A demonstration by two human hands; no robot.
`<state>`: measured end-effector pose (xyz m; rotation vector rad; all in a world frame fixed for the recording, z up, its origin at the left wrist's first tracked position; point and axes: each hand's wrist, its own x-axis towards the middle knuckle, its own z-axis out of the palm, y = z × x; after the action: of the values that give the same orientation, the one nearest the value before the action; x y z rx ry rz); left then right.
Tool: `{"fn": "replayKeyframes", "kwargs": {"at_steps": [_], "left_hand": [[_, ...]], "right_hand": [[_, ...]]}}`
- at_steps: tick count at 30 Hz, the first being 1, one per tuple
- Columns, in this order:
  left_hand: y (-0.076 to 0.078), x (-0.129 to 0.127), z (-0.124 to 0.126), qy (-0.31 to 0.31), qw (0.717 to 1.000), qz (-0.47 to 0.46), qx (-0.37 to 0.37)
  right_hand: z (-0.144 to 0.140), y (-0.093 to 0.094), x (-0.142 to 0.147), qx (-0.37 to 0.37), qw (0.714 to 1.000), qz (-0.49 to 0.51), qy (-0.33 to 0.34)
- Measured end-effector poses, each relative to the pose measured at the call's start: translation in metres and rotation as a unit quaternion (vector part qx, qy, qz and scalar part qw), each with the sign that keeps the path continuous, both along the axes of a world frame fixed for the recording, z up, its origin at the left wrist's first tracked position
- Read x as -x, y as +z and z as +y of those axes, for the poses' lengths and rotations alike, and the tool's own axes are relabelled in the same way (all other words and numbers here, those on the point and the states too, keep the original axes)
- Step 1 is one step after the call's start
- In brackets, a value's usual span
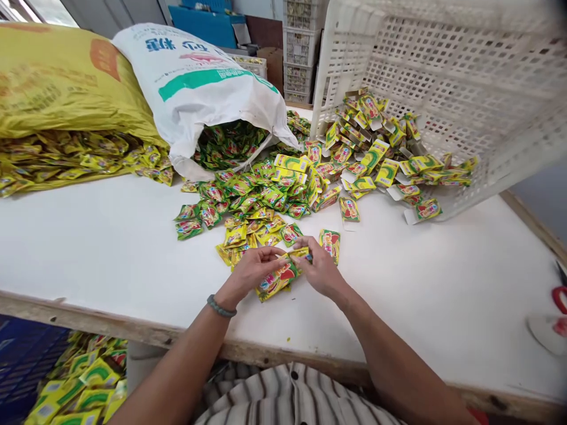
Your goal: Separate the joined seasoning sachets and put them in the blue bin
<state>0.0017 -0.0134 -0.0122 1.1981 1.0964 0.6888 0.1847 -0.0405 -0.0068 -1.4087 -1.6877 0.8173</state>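
Head view: a small stack of yellow-green sachets (278, 278) sits low centre of the frame, just above the worktop (110, 248), pinched between the left hand (253, 270) and right hand (319, 268) — fingers clamped on it. The step looks like gathering a bundle; next, another from the loose pile (257, 200) above — below the white sack (199, 88).

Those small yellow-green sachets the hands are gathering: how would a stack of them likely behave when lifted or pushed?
Probably light and floppy: the sachets held between the left hand and right hand look thin and flat. Their glossy film suggests that they slip, as the fanned-out loose pile on the table hints. Being flat, they are unlikely to roll.
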Motion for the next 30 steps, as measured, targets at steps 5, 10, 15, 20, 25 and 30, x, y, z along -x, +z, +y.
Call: {"fn": "replayKeyframes", "kwargs": {"at_steps": [5, 10, 15, 20, 25, 30], "left_hand": [[0.001, -0.002, 0.001, 0.041, 0.997, -0.047, 0.051], [0.000, -0.003, 0.001, 0.071, 0.993, -0.072, 0.065], [0.005, -0.003, 0.000, 0.117, 0.986, -0.086, 0.085], [0.011, -0.004, 0.001, 0.139, 0.985, -0.060, 0.077], [0.007, -0.003, 0.002, 0.138, 0.986, -0.036, 0.085], [0.008, -0.002, 0.002, 0.143, 0.985, -0.035, 0.086]], "right_hand": [[-0.003, -0.002, 0.003, -0.039, 0.999, -0.011, -0.014], [-0.010, -0.008, 0.018, -0.070, 0.996, -0.039, -0.029], [-0.002, -0.004, 0.003, -0.073, 0.995, -0.063, -0.033], [0.019, 0.002, -0.050, 0.009, 0.954, -0.120, -0.273], [0.019, -0.006, -0.057, 0.101, 0.945, -0.228, -0.212], [0.016, -0.014, -0.049, 0.118, 0.957, -0.187, -0.189]]}}
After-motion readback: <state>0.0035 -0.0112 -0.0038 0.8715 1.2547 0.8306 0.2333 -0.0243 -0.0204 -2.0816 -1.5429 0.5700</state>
